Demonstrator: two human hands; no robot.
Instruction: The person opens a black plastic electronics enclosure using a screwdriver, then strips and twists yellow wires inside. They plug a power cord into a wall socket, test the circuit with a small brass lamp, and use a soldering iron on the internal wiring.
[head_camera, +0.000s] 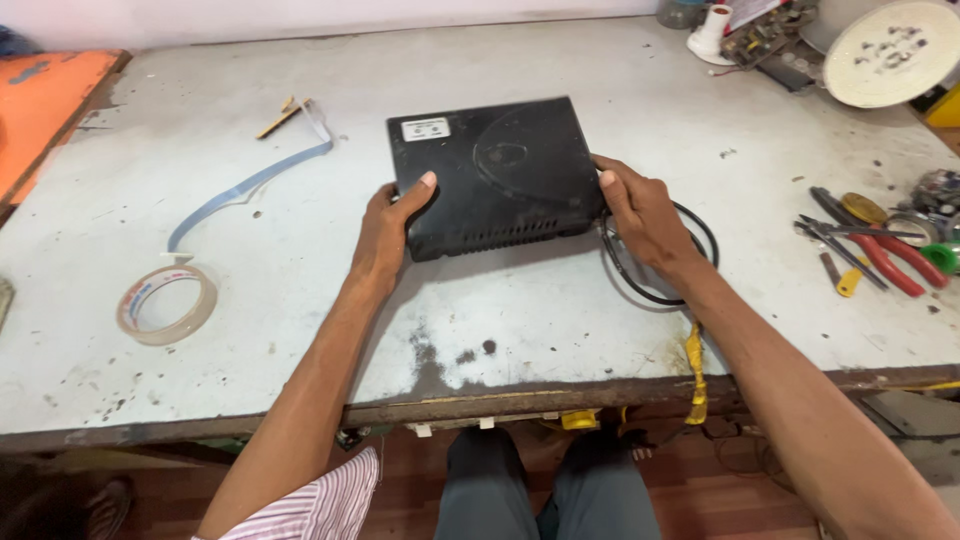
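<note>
The front of the black box (497, 170) faces the person and shows only a row of slots; its back edge and whatever sockets sit there are out of sight. The black cable (655, 290) loops out from behind the right hand (640, 213), so where it joins the box cannot be seen. The far-right tools are cut by the picture's edge.

The box lies flat on the worn white table (560, 320), near its middle, top face up with a white label at the far-left corner. Its long side runs left to right, slightly skewed, with the right end nearer the person.

The left hand (385, 232) grips the box's near-left corner, thumb on top. The right hand clasps the right edge, thumb on top.

Left of the box lie a roll of clear tape (167, 303) and a flat ribbon cable (250, 185). Right of it lie red-handled pliers (880, 250), and a white dish (890, 52) beyond.
</note>
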